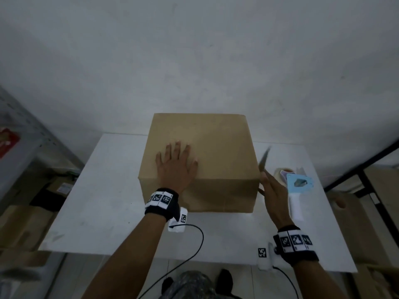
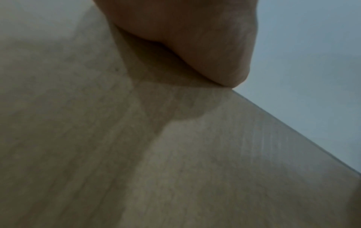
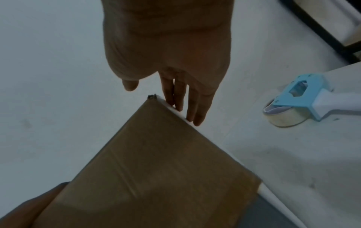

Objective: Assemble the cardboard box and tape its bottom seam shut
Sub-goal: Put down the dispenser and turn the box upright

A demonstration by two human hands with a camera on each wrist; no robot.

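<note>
A brown cardboard box (image 1: 216, 147) stands on the white table (image 1: 108, 201) with its closed face up. My left hand (image 1: 177, 156) lies flat on that face, fingers spread; the left wrist view shows only the heel of the palm (image 2: 195, 46) on cardboard (image 2: 97, 138). At the box's right side a flap (image 1: 264, 159) sticks up at a slant. My right hand (image 1: 266, 184) is beside it with straight fingers, which touch the flap's (image 3: 156, 154) outer edge in the right wrist view, thumb apart. A blue and white tape dispenser (image 1: 298, 186) lies on the table right of that hand.
Grey shelving (image 1: 19, 147) with cardboard boxes (image 1: 23, 225) stands left of the table. A black frame (image 1: 367, 167) and more cardboard (image 1: 354, 223) are on the right. Cables (image 1: 194, 251) hang from my wrist cameras past the table's front edge.
</note>
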